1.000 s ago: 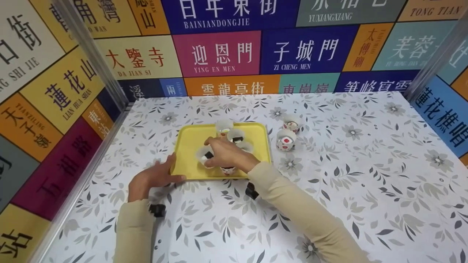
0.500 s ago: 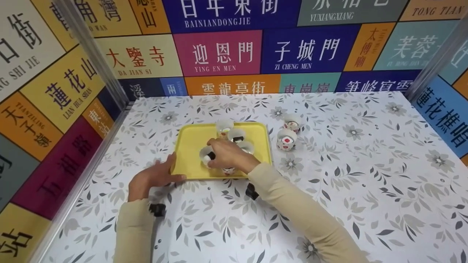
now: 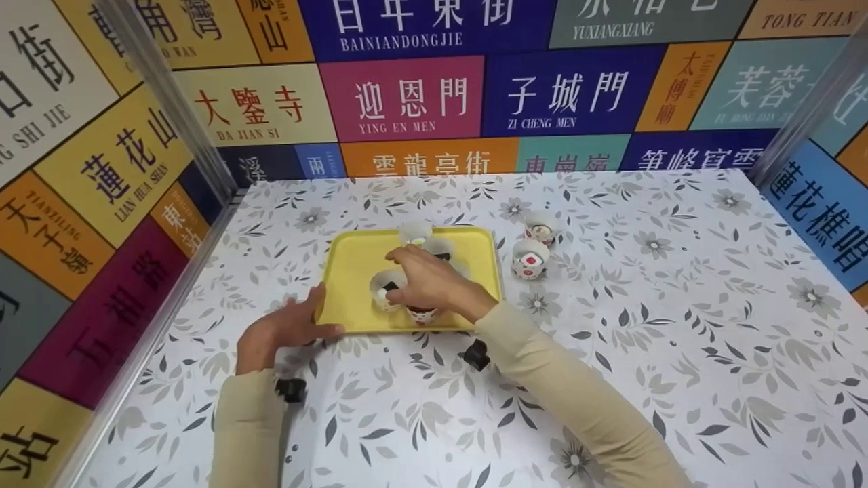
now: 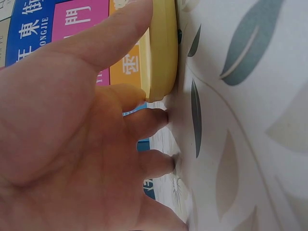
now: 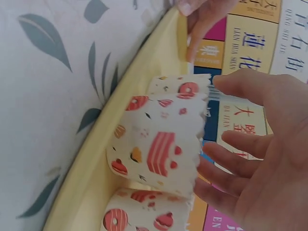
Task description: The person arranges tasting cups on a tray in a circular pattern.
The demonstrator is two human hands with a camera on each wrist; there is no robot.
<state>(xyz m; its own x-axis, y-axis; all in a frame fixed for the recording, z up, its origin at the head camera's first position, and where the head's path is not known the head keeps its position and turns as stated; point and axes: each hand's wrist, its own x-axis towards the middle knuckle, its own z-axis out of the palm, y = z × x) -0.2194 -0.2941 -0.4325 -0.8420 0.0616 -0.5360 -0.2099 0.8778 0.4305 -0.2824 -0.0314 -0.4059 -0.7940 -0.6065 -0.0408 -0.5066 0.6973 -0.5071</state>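
Observation:
My left hand [image 3: 288, 327] holds the near left corner of a yellow tray [image 3: 349, 257], thumb along the near side and fingers at the left side. In the left wrist view the thumb and index finger touch the tray's outer wall [image 4: 163, 48]. Several patterned paper baking cups stand grouped on the tray. My right hand [image 3: 437, 281] hovers over them with spread fingers, holding nothing. Nearest its thumb is a paper cup [image 3: 386, 293] with a black and white piece inside. Another paper cup [image 5: 156, 139], printed with cakes, stands just beneath the fingers in the right wrist view.
Two more paper cups stand on the table right of the tray, a front one [image 3: 529, 263] with a red and white piece inside and one behind it [image 3: 541, 229]. A flower-patterned cloth [image 3: 678, 325] covers the table. Panels with lettering [image 3: 407, 95] enclose the back and sides.
My right hand shifted the black-and-white-filled cup slightly right, then let go and rose a little up and right. The left hand stays at the tray corner.

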